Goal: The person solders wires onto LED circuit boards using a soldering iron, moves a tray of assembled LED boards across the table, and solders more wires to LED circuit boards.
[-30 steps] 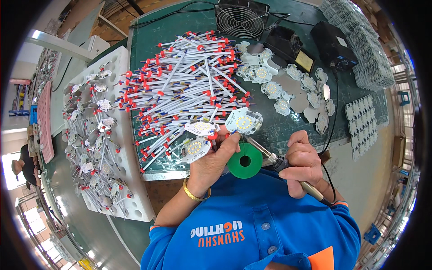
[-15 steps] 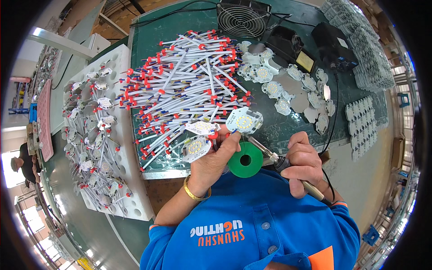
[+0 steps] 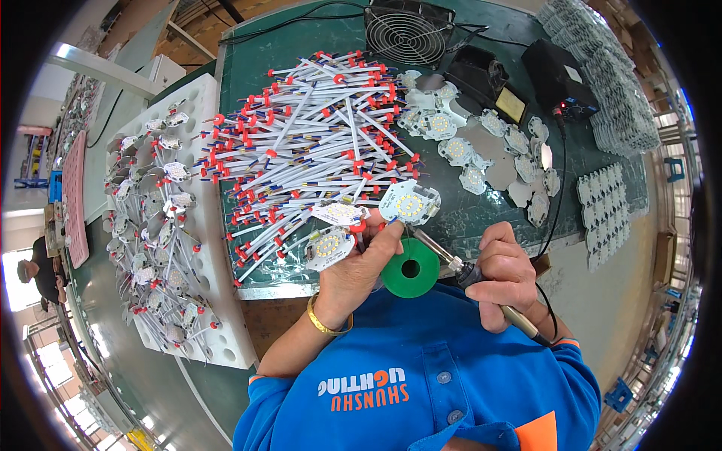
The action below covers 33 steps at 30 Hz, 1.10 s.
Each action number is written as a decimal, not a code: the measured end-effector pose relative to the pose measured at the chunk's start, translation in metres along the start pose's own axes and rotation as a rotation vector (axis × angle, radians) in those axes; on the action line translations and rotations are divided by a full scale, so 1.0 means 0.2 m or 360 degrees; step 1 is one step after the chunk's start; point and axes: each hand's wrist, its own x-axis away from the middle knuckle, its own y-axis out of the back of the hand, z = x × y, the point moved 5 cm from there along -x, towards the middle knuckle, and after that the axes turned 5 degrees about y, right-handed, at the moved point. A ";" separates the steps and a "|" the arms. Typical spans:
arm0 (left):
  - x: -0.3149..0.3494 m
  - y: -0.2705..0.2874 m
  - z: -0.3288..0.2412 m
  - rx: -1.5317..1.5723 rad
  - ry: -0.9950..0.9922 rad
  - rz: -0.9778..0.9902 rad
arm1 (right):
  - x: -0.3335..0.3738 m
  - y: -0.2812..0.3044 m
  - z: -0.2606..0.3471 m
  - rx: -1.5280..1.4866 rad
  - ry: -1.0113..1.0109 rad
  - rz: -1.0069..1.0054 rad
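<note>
My left hand [image 3: 357, 267], a gold bracelet at its wrist, is closed around several white LED boards with wires. One LED board [image 3: 408, 203] points up past my fingertips, while another board [image 3: 329, 248] and a third, tilted board [image 3: 338, 213] stick out to the left. My right hand [image 3: 502, 274] grips a soldering iron [image 3: 468, 272], whose metal shaft slants up and left. Its tip meets the lower edge of the upper board near my left fingers; the exact contact point is too small to make out. Just below hangs a green spool [image 3: 429, 276], partly behind my left fingers.
White wires [image 3: 301, 143] with red rings cover the bench's middle. Loose LED boards [image 3: 455, 150] lie right of them, near a sponge [image 3: 511, 104] and a black soldering station [image 3: 556, 75]. A fan [image 3: 406, 37] stands behind. Left, a white foam rack [image 3: 233, 331] holds wired boards.
Both hands keep nearly the same place; the boards and the iron shift only slightly. A small red light now shows on the soldering station.
</note>
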 end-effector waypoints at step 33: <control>-0.07 -0.01 0.02 -0.0016 0.0139 0.0075 | -0.13 -0.02 -0.19 0.0520 -0.0182 -0.0166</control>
